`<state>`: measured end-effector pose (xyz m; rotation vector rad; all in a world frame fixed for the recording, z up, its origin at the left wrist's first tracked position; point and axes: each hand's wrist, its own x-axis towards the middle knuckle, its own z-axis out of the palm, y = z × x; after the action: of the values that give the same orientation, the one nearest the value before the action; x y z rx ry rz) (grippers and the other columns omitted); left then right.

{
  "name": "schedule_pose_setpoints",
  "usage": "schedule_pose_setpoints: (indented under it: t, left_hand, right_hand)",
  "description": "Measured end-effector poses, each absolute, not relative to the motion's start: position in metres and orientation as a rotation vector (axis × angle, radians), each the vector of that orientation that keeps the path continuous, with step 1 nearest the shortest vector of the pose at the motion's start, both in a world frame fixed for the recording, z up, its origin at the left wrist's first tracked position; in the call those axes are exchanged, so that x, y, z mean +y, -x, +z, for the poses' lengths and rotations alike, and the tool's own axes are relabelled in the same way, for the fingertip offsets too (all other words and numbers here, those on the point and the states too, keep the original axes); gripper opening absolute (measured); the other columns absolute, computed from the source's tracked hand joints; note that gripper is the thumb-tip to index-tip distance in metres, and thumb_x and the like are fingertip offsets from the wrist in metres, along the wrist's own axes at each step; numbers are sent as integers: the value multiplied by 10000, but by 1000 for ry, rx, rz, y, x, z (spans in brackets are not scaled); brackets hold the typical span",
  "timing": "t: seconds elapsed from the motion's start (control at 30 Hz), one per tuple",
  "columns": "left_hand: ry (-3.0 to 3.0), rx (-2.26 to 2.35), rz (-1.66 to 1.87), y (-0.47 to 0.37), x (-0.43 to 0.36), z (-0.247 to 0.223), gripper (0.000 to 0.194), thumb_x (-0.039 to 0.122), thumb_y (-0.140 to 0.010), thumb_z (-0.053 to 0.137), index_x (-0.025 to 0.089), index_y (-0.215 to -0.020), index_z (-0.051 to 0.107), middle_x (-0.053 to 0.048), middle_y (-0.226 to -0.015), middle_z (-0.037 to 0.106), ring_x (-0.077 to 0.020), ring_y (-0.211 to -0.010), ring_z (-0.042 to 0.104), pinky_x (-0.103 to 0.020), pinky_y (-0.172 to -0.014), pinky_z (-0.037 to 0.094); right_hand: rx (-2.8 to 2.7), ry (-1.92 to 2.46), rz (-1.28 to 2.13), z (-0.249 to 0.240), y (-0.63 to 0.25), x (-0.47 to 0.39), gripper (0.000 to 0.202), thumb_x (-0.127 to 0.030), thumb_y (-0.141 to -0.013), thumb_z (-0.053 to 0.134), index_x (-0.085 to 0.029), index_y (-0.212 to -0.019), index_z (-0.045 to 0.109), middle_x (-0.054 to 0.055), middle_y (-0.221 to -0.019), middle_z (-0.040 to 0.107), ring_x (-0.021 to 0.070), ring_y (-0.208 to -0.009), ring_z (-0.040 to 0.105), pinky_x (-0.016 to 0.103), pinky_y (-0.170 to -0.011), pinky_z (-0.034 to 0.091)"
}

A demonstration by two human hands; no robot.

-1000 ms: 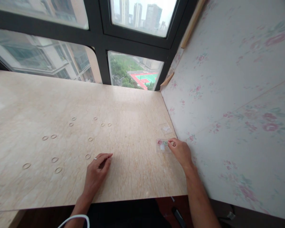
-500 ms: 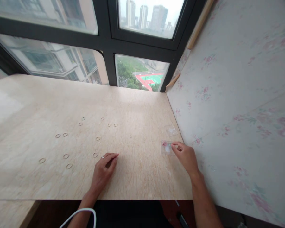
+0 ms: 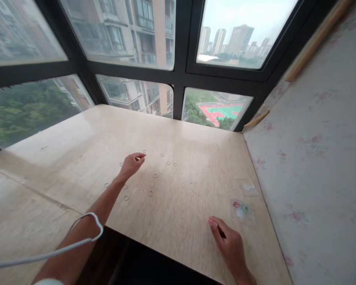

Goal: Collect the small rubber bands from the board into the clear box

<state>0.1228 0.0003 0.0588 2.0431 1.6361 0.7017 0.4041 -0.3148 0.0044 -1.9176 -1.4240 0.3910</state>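
Several thin pale rings lie scattered on the marble-patterned ledge. My left hand reaches over them, thumb and fingertips pinched close to a ring on the far side; whether anything sits in the pinch cannot be made out. My right hand rests low over the ledge, its thumb and fingers pressed together, contents hidden. Beyond it lies a small clear plastic box with reddish and green bits and a whitish piece inside. A clear lid-like piece lies behind the box.
The ledge runs up to dark-framed windows. A flower-papered wall closes off the right side. A white cable loops over my left forearm. The ledge's front edge drops to a dark area below.
My left hand has moved forward and left, over the rings. My right hand has drawn back from the clear box toward me. The view has turned to the left.
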Motion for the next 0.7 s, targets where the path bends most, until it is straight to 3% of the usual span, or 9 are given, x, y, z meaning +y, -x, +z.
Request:
schedule_pose_setpoints:
  t: [0.17,0.37,0.57,0.7]
  left_hand:
    - [-2304,1714,263,-114,58,58,325,245,-811,480,137,-1034,691,-107,-1019,700,-203,-914,637,-265,-789,457]
    - [-2421,1682,46,-120,82,48,217,309,-775,543,167,-775,708,-105,-894,695,-233,-865,628,-283,-714,453]
    - [-2542,1650,20,-124,88,37,230,240,-809,475,143,-774,681,-155,-1040,640,-271,-964,596,-336,-765,449]
    - [-2569,1590,99,-122,90,37,192,224,-783,493,142,-752,664,-146,-997,644,-267,-952,596,-334,-770,441]
  right_hand:
    - [-1448,1935,299,2,-406,-312,420,-497,-906,424,-214,-951,731,86,-851,745,208,-673,707,247,-591,542]
    - [-1542,1924,168,-3,-405,-311,428,-482,-918,421,-187,-953,730,57,-728,736,156,-549,678,205,-513,497]
    - [-1619,1932,66,-5,-403,-309,461,-475,-940,387,-172,-950,734,26,-585,687,117,-449,622,183,-464,440]
    - [-1671,1923,-2,-5,-402,-310,468,-458,-953,366,-166,-949,732,33,-585,686,117,-444,615,187,-460,423]
